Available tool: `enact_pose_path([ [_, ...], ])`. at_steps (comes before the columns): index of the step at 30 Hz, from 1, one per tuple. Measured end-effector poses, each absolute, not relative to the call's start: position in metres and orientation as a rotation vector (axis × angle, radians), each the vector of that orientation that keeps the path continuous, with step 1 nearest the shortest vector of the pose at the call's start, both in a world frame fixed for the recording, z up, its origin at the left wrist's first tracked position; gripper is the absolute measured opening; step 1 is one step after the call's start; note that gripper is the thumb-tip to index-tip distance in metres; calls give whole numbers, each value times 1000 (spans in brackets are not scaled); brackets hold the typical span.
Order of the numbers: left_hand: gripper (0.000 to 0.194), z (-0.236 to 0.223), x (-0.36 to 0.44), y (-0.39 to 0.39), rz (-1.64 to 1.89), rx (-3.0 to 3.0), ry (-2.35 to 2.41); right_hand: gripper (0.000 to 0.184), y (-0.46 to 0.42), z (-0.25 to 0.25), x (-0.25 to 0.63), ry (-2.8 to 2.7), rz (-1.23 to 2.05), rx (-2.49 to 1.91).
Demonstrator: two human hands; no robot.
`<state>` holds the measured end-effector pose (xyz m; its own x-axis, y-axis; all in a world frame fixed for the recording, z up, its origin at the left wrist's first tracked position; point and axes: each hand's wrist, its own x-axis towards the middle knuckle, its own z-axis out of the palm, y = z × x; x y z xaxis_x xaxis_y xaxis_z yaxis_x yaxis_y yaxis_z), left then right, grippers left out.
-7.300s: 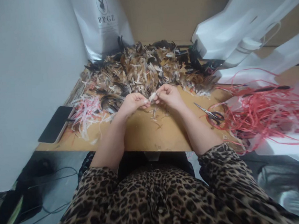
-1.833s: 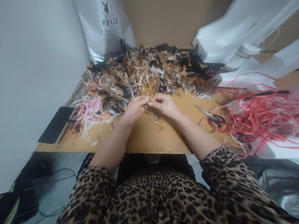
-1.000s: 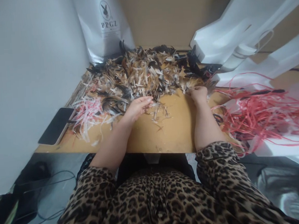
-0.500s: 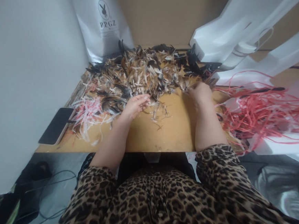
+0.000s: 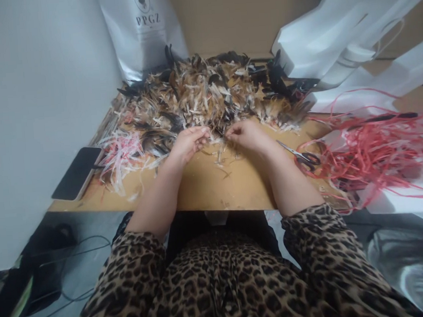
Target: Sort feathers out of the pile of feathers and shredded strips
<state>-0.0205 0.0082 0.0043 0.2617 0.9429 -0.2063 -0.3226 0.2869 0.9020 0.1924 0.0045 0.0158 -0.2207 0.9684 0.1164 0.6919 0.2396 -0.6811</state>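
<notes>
A heaped pile of brown, black and white feathers (image 5: 206,88) spreads over the back of the wooden table (image 5: 221,189). At its front edge my left hand (image 5: 189,144) is closed in a pinch, thumb against fingertips; whatever is between them is too small to name. Just across from it, my right hand (image 5: 248,137) is also closed, its fingertips touching or almost touching the pile's dark feathers. What it holds, if anything, cannot be made out. A few loose feather bits (image 5: 219,158) lie on the table below the two hands.
Scissors (image 5: 302,156) with dark handles lie right of my right forearm, beside tangled red plastic strips (image 5: 379,150). Pink and white strips (image 5: 121,153) and a phone (image 5: 77,174) are at the left. A silver printed bag (image 5: 149,41) and white bags (image 5: 319,37) stand behind.
My right hand has moved left from the pile's right side to near my left hand, uncovering the scissors. My left hand stays pinched in about the same place. The view has shifted slightly.
</notes>
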Motion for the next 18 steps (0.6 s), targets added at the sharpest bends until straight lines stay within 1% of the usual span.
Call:
enact_pose_path([
  [3, 20, 2, -21, 8, 1021, 878, 895, 12, 7, 5, 187, -2113, 656, -1462],
  [7, 17, 1, -20, 8, 1015, 906, 910, 19, 6, 4, 183, -2344, 403, -1409],
  [9, 16, 1, -19, 7, 1011, 916, 926, 20, 4, 6, 181, -2406, 331, -1380],
  [15, 14, 3, -19, 5, 1010, 957, 929, 16, -7, 20, 179, -2507, 475, -1271],
  [18, 12, 5, -19, 4, 1003, 970, 932, 19, -16, 27, 175, -2622, 535, -1197],
])
